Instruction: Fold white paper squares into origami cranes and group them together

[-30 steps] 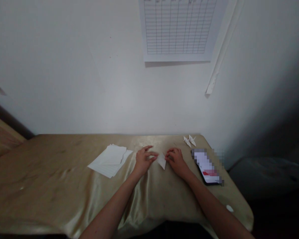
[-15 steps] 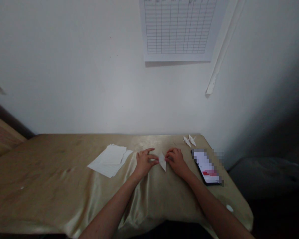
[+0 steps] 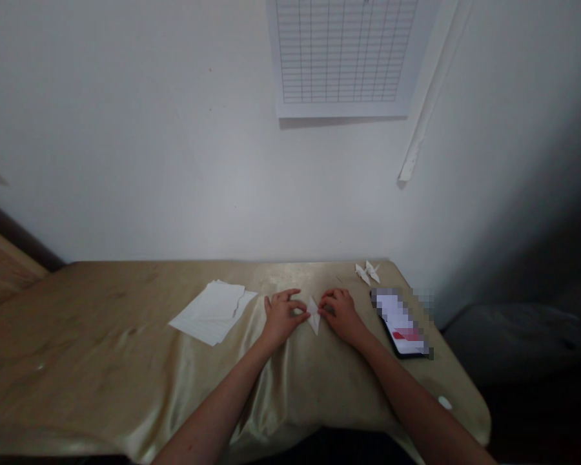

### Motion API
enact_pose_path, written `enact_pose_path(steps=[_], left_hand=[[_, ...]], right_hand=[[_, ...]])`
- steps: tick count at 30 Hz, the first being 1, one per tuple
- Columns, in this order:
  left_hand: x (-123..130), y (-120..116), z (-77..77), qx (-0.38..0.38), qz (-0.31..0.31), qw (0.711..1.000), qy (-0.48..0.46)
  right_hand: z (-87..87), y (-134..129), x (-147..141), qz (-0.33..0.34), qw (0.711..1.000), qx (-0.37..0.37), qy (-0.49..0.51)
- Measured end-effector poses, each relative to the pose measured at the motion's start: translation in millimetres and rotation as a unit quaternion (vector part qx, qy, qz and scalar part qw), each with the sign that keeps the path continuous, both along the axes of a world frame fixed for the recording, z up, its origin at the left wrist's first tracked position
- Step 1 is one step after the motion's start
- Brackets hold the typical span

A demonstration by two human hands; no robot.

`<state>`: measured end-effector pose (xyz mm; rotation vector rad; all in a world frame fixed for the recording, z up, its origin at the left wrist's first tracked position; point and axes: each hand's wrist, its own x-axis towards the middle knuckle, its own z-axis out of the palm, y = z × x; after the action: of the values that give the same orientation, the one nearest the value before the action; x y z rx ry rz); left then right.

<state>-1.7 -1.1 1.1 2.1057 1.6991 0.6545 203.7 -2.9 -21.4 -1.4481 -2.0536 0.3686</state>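
Note:
Between my hands is a small piece of folded white paper (image 3: 313, 318), diamond-shaped with points toward the wall and toward me. My left hand (image 3: 284, 314) pinches its left side between thumb and index finger, the other fingers raised and apart. On the right side, my right hand (image 3: 339, 311) grips the paper with thumb and curled fingers. Both hands are low over the gold cloth (image 3: 314, 387). To the left lies a stack of white paper sheets (image 3: 210, 313). Two folded paper cranes (image 3: 368, 272) sit at the far right.
A phone (image 3: 401, 326) with a lit, partly blurred screen lies right of my right hand. Near the right edge is a small white piece (image 3: 445, 402). The wall (image 3: 188, 161) borders the table's far side, with a printed grid sheet (image 3: 341, 58) on it.
The folded paper looks narrower, and my right hand has come slightly closer to my left. Both hands keep their hold on it. The camera view has shifted a little.

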Motion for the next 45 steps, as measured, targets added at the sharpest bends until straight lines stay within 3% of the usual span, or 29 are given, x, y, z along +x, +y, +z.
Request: enact_pose_path(steps=[45], left_hand=[[4,-2,-3.7,0.028,-0.015,0.999,0.035]], right_hand=[[9.8,-11,-7,0.001,0.997,-0.007,-0.077]])
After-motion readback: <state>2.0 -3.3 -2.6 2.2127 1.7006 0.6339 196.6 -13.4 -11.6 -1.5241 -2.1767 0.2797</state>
